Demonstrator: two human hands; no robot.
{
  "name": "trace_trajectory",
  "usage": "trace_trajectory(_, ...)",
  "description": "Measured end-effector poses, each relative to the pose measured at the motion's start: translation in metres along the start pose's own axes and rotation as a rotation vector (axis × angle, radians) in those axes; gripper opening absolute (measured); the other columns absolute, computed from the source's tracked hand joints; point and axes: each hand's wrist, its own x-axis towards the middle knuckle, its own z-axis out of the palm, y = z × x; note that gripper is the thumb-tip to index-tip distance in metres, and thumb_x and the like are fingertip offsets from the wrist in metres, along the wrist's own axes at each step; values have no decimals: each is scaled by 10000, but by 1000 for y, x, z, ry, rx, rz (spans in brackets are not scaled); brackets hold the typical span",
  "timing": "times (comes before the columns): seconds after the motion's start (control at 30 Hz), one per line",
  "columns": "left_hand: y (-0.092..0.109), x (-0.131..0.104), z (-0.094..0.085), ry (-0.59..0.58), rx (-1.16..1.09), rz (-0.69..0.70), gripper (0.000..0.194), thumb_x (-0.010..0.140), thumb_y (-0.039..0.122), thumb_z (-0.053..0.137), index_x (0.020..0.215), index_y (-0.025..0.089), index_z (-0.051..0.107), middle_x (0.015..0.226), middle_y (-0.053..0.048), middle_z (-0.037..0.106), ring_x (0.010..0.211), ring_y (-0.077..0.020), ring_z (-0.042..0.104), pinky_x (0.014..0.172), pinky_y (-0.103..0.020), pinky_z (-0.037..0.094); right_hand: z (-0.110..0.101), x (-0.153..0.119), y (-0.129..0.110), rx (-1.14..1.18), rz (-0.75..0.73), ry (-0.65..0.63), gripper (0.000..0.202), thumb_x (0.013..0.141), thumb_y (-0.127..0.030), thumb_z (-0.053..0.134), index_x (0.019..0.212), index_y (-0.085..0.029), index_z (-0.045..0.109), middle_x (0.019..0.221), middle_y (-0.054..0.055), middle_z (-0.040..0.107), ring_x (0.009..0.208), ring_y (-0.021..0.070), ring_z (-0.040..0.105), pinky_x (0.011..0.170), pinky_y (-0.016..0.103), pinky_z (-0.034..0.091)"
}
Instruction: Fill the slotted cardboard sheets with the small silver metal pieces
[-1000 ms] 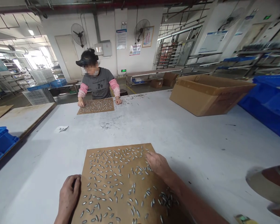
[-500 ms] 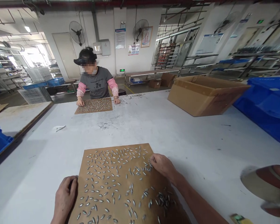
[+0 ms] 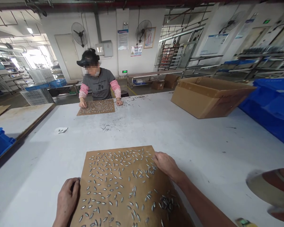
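A brown cardboard sheet (image 3: 123, 201) lies on the white table before me, with many small silvery spindle-shaped pieces (image 3: 106, 171) spread over it. Toward its lower right the pieces form a dark heap (image 3: 167, 203). My left hand (image 3: 67, 197) is closed at the sheet's left edge, fingers curled against it; whether they grip the edge is hidden. My right hand (image 3: 165, 164) is closed at the upper right edge, its fingertips on the sheet's rim beside some clustered pieces. What its fingers pinch is too small to tell.
Across the table (image 3: 137, 126) a person (image 3: 100, 83) leans over another piece-covered sheet (image 3: 97, 107). An open cardboard box (image 3: 191, 99) and blue bins (image 3: 272, 107) stand at the right. A shiny metal vessel (image 3: 272, 189) is at the lower right, a white scrap (image 3: 61, 130) at the left.
My right hand has moved slightly up along the sheet's right edge. My left hand stays at the left edge. The view has shifted slightly.
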Motion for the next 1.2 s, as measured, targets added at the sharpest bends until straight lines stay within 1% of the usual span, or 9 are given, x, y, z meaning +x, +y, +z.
trace_trajectory(0.17, 0, -1, 0, -1, 4, -10, 381, 905, 546, 476, 910, 256, 723, 1043, -66, 773, 920, -261, 729, 808, -370, 596, 10, -5, 2, 95, -8, 85, 257, 1020, -235, 458, 975, -201, 709, 1052, 78, 726, 985, 188, 656, 779, 260, 372)
trace_trajectory(0.33, 2, -1, -1, -1, -4, 0, 380, 907, 540, 478, 909, 251, 724, 1026, -70, 774, 910, -260, 727, 803, -368, 593, 13, 0, 0, 79, 34, 34, 285, 1029, -208, 429, 999, -179, 711, 1091, 99, 736, 1031, 200, 661, 817, 262, 387)
trace_trajectory(0.47, 4, -1, -2, 11, -9, 11, 379, 907, 537, 482, 902, 246, 725, 1014, -75, 776, 889, -258, 727, 787, -361, 596, 13, 7, 1, 71, 42, 13, 285, 1030, -201, 428, 1027, -159, 711, 1082, 131, 748, 999, 211, 678, 808, 274, 397)
trace_trajectory(0.57, 4, -1, -2, 21, -14, 17, 366, 907, 523, 491, 900, 244, 728, 1007, -76, 779, 878, -255, 728, 776, -354, 598, 13, 8, 3, 72, 42, 11, 279, 1030, -192, 425, 1038, -150, 701, 1077, 139, 747, 1001, 214, 683, 809, 275, 400)
trace_trajectory(0.7, 4, -1, -2, 23, -19, 31, 342, 908, 504, 504, 900, 248, 730, 1006, -70, 782, 881, -253, 729, 787, -352, 599, 17, 3, 7, 95, 31, 39, 322, 1047, -178, 355, 1013, -166, 675, 1067, 110, 740, 1020, 198, 667, 829, 270, 390)
trace_trajectory(0.87, 4, -1, -1, 38, -16, 40, 345, 906, 505, 500, 890, 246, 727, 985, -74, 781, 873, -258, 728, 786, -361, 599, 23, 1, 6, 147, 30, 124, 228, 1015, -205, 434, 974, -199, 658, 1030, 73, 728, 948, 191, 642, 771, 274, 362)
trace_trajectory(1.03, 7, -1, -2, 21, -24, 20, 366, 907, 525, 486, 899, 246, 724, 997, -72, 775, 877, -256, 723, 800, -369, 596, 18, -1, 4, 156, -8, 96, 216, 1007, -218, 455, 950, -191, 662, 1042, 80, 723, 964, 193, 636, 784, 273, 366)
trace_trajectory(1.13, 8, -1, -3, 12, -28, 17, 369, 908, 530, 484, 899, 248, 722, 1005, -72, 773, 880, -256, 723, 796, -367, 595, 14, -7, 4, 184, -8, 112, 217, 1002, -237, 458, 933, -201, 661, 1003, 65, 712, 940, 193, 639, 766, 274, 371)
trace_trajectory(1.2, 8, -1, -3, 10, -26, 16, 367, 907, 529, 487, 898, 247, 721, 1011, -75, 772, 891, -258, 723, 796, -366, 593, 14, -12, 4, 187, -51, 92, 213, 991, -238, 474, 887, -207, 657, 958, 52, 701, 917, 188, 639, 762, 271, 373)
